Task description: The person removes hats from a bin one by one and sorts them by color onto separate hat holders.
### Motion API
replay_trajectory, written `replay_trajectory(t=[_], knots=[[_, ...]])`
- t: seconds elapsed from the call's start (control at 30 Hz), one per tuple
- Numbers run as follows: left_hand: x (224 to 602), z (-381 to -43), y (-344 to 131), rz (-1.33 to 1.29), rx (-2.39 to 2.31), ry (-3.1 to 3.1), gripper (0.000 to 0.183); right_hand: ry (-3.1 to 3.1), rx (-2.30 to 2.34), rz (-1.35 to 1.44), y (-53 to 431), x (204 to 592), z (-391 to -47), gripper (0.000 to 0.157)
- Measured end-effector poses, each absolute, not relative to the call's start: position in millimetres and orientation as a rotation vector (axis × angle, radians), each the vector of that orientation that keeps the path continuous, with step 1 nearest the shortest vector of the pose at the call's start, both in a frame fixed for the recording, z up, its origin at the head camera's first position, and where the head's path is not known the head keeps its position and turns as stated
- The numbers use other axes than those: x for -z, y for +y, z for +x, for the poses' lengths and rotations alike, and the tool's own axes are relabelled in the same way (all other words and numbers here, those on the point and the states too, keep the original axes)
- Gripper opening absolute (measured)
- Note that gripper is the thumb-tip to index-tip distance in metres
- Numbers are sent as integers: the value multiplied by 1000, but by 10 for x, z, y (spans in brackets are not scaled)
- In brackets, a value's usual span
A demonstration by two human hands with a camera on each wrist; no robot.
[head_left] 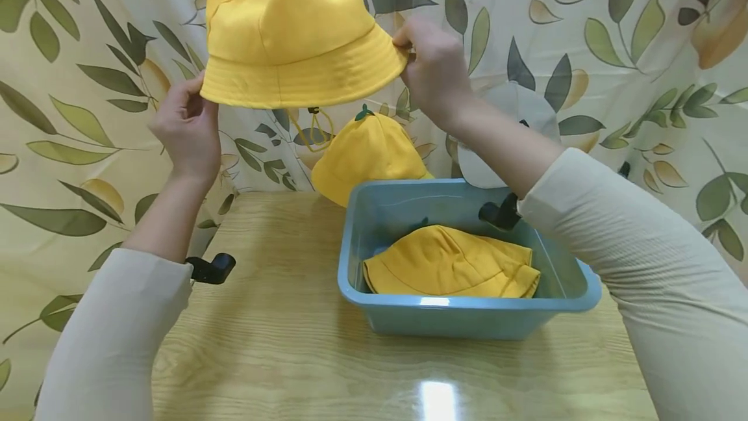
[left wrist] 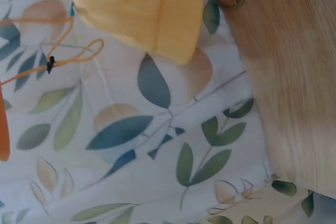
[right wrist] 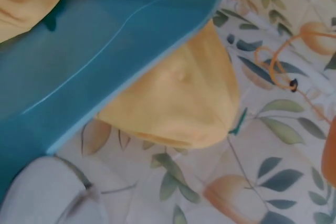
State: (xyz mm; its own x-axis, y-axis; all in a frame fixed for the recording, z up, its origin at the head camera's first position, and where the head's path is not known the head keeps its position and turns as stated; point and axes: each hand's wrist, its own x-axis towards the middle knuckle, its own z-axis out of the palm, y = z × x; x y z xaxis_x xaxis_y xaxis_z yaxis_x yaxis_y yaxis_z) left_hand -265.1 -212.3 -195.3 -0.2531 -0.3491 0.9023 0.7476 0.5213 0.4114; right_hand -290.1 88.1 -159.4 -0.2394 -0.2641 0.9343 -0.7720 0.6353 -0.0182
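A yellow bucket hat (head_left: 292, 31) is held up high in front of the leaf-print curtain, its brim downward and its crown cut off by the top of the head view. My left hand (head_left: 189, 128) pinches the left end of the brim. At the opposite end, my right hand (head_left: 435, 70) grips the brim edge between thumb and fingers. Below the hat dangles a thin yellow cord (left wrist: 84, 59) with a black stopper (left wrist: 51, 65). Just a sliver of the held hat shows at the edge of each wrist view; both hands are outside those views.
A blue plastic tub (head_left: 456, 320) stands on the wooden table (head_left: 263, 343), with a folded yellow hat (head_left: 450, 262) inside. Behind it are a yellow hat (head_left: 374, 154) with a green leafy stem and a white cap (head_left: 482, 164), partly covered by my right forearm.
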Motion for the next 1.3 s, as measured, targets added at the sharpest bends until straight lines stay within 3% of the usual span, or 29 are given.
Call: replay_trajectory(t=[0.47, 0.8, 1.1, 1.3], knots=[[2465, -3007, -2332, -243, 734, -1720, 19, -1962, -541, 763, 721, 2026, -3355, 14], [2844, -3272, -2109, -196, 701, -1901, 17, -2033, -401, 658, 938, 2344, -3557, 12], [3167, -3351, -1778, -275, 587, -2062, 16, -2208, -346, 656, 1311, 2622, -3540, 7], [3336, -3321, -1711, -275, 527, -2190, 17, -2470, -306, 566, 1369, 2811, -3483, 13]])
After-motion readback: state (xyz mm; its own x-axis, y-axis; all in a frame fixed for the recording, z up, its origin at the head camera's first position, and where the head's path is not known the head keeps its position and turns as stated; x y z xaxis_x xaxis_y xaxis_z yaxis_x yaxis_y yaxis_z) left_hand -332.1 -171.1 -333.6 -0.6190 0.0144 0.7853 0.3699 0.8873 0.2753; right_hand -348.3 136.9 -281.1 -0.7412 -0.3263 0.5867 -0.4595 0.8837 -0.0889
